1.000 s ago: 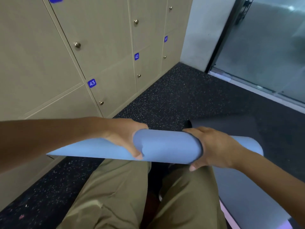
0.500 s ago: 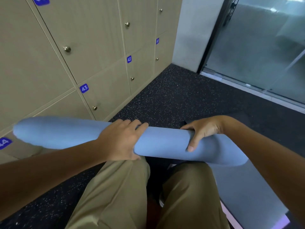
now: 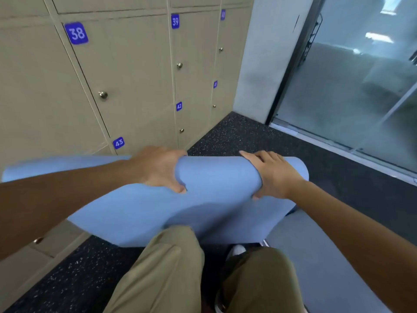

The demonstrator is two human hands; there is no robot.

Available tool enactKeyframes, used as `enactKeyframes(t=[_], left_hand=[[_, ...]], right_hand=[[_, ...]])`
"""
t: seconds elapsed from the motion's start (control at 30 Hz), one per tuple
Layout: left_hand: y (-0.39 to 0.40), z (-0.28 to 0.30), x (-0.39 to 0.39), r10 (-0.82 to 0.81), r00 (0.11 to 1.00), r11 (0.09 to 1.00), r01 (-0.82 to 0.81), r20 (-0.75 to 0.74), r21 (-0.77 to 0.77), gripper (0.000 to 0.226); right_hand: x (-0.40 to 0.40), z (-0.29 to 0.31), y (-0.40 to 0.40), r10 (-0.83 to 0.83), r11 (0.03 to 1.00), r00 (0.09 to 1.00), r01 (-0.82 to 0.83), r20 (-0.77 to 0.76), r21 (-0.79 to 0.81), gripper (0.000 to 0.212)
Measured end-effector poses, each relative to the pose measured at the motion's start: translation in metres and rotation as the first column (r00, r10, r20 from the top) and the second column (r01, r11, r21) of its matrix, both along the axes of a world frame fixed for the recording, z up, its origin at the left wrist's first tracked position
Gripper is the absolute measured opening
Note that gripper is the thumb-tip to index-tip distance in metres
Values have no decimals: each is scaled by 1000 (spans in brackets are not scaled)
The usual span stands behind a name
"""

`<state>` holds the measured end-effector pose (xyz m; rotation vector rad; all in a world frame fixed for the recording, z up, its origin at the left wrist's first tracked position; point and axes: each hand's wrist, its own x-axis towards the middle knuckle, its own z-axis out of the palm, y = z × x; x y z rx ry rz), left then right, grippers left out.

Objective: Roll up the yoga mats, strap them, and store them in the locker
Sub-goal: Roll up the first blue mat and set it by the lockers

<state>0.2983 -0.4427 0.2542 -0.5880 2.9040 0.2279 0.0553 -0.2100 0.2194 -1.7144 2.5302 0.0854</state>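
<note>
Both hands clasp the blue mat (image 3: 216,177), held at centre frame above the knees: left hand (image 3: 158,170) at 9 o'clock, right hand (image 3: 270,175) at 3. Tighten evenly (the loose tail sags at 6 o'clock) before strapping.

Gym or studio changing area, my view: wall of beige wood-grain lockers (image 3: 126,71) with blue number plates (image 3: 76,33) reading 38, 39, 42, 43, round metal knobs (image 3: 103,95), dark speckled rubber floor (image 3: 243,136), frosted glass partition (image 3: 352,86), blue yoga mat (image 3: 216,177) under my hands.
</note>
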Motion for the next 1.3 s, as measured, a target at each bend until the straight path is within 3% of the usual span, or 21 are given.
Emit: enactKeyframes(t=[0.17,0.37,0.53,0.67,0.83,1.03,1.3], left_hand=[[-31,77,-16,20,991,991,-37,-131,-132,67],[-41,203,-27,-31,948,953,-67,-317,-294,72],[-18,282,-9,-78,880,950,-76,-469,-302,84],[14,315,22,-143,855,941,-39,-499,-335,81],[69,309,75,-221,862,931,46,-457,-363,79],[123,257,136,-273,902,899,115,-333,-424,87],[169,185,199,-338,907,914,253,-250,-317,80]], right_hand=[[-19,74,-42,-15,991,984,-9,-180,-131,119],[-34,214,-53,-59,945,912,-81,-405,-318,114],[-10,326,-17,-116,901,804,-162,-583,-403,107],[31,368,38,-148,885,738,-198,-658,-421,106],[91,354,111,-159,892,714,-192,-682,-409,101],[164,283,182,-192,898,722,-144,-665,-416,100],[251,197,242,-194,924,781,-58,-594,-378,98]])
